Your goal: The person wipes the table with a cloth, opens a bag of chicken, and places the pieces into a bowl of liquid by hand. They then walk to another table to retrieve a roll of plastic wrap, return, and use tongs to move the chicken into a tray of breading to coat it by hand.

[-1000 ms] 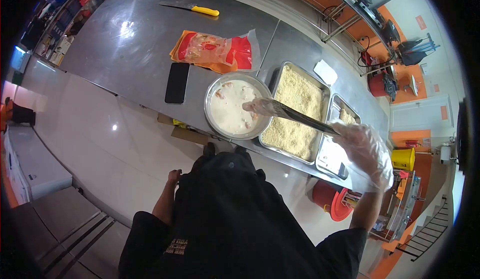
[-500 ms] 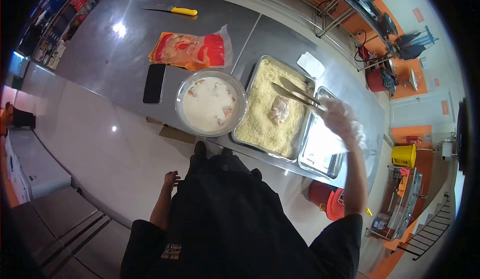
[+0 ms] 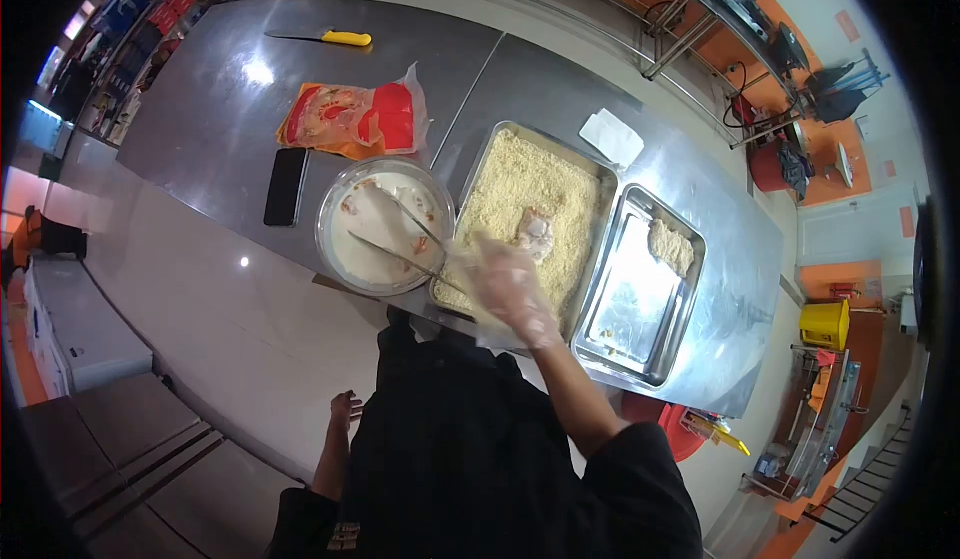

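My right hand (image 3: 512, 287), in a clear plastic glove, is closed around metal tongs (image 3: 402, 256). Their spread arms reach over a clear bowl (image 3: 325, 231) of white batter (image 3: 362, 249) with orange-pink pieces showing through. Beneath the gloved hand is a metal tray (image 3: 610, 194) of pale breadcrumbs (image 3: 530, 169). On the crumbs lies a partly coated piece of raw meat (image 3: 536, 234), apart from the tongs. A second metal tray (image 3: 655, 374) holds one crumb-coated piece (image 3: 671, 247) near its far end. My left hand (image 3: 345, 409) hangs beside my body, empty, with its fingers loosely apart.
Left of the crumbs, a red and orange plastic food bag (image 3: 355, 119) and a black phone (image 3: 286, 187) lie on the steel table (image 3: 220, 109). A yellow-handled knife (image 3: 345, 38) rests farther back. White paper (image 3: 612, 139) lies behind the trays; a red bin (image 3: 685, 439) stands below the right edge.
My right hand has swung left with the tongs, from above the crumb and metal trays to the batter bowl. The meat stays on the crumbs. My left hand remains low at my side.
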Demonstrator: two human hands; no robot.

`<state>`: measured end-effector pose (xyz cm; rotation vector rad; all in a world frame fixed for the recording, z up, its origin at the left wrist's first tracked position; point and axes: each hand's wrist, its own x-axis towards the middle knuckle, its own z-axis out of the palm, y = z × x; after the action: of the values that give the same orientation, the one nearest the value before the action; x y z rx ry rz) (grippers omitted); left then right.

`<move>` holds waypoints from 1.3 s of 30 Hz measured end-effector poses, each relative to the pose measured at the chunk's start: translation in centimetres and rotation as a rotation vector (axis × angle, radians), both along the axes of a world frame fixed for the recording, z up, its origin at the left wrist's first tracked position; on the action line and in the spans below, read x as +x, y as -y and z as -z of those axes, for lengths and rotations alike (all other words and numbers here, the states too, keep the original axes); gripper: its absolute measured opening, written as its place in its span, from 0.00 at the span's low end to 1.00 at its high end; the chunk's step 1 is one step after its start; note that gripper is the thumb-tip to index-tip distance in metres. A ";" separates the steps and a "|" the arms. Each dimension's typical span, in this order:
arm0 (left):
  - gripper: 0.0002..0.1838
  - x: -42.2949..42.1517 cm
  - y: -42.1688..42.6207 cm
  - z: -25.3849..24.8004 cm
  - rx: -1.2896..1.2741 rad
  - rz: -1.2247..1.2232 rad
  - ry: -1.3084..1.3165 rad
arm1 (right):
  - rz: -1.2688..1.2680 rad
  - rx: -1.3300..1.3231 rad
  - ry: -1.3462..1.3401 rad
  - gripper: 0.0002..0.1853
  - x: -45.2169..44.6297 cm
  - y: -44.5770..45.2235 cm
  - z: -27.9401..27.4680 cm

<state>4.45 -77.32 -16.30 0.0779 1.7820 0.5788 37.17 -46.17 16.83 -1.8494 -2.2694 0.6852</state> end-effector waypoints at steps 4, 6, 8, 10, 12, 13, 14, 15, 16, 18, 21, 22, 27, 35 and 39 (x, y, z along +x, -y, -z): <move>0.19 1.2 -0.1 0.5 -0.003 -0.076 0.053 | 0.377 0.330 -0.119 0.22 10.0 0.9 8.6; 0.19 1.2 -1.5 1.0 0.027 -0.115 0.076 | 0.392 0.507 0.048 0.19 12.5 0.6 13.3; 0.19 0.8 -4.6 -0.5 0.109 -0.112 0.012 | 0.336 0.406 -0.045 0.17 12.9 0.0 13.8; 0.20 -0.3 -7.9 -1.7 0.249 -0.073 -0.032 | 0.461 0.274 0.006 0.18 12.0 -1.7 12.5; 0.18 -0.9 -11.9 -3.6 0.310 -0.094 -0.092 | 0.852 -0.057 -0.257 0.18 13.5 -3.1 15.4; 0.17 -1.1 -13.3 -4.3 0.353 -0.105 -0.113 | 0.848 -0.057 -0.254 0.18 13.4 -3.1 14.3; 0.17 -1.1 -14.7 -5.1 0.351 -0.111 -0.112 | 0.763 -0.013 -0.433 0.18 12.8 -2.9 12.1; 0.16 -1.2 -15.9 -5.9 0.378 -0.097 -0.127 | 0.677 0.028 -0.612 0.19 12.4 -2.8 10.9; 0.16 -1.2 -16.8 -6.7 0.404 -0.082 -0.143 | 0.678 0.023 -0.611 0.19 12.7 -3.3 11.1; 0.15 -0.5 -18.3 -8.3 0.421 -0.130 -0.151 | 0.530 0.389 -0.286 0.19 14.1 -6.2 11.3; 0.15 -0.5 -19.7 -9.1 0.465 -0.222 -0.141 | 0.341 0.513 0.010 0.18 16.2 -11.0 14.9; 0.15 -0.7 -20.0 -9.2 0.493 -0.270 -0.125 | 0.338 0.512 0.008 0.18 16.3 -11.7 15.0; 0.15 -2.2 -21.6 -10.0 0.519 -0.381 -0.151 | 0.132 -0.159 -0.109 0.22 14.6 -13.2 9.8; 0.18 -3.7 -26.3 -11.5 0.577 -0.561 -0.186 | -0.356 0.190 -0.371 0.20 6.5 -16.3 13.3; 0.21 -5.1 -28.3 -11.3 0.598 -0.620 -0.244 | -0.523 -0.258 0.104 0.16 5.6 -13.3 8.1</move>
<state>-0.64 -49.00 -5.03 0.0030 1.8021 1.5972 42.77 -32.92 8.75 -1.3979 -2.8867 1.0130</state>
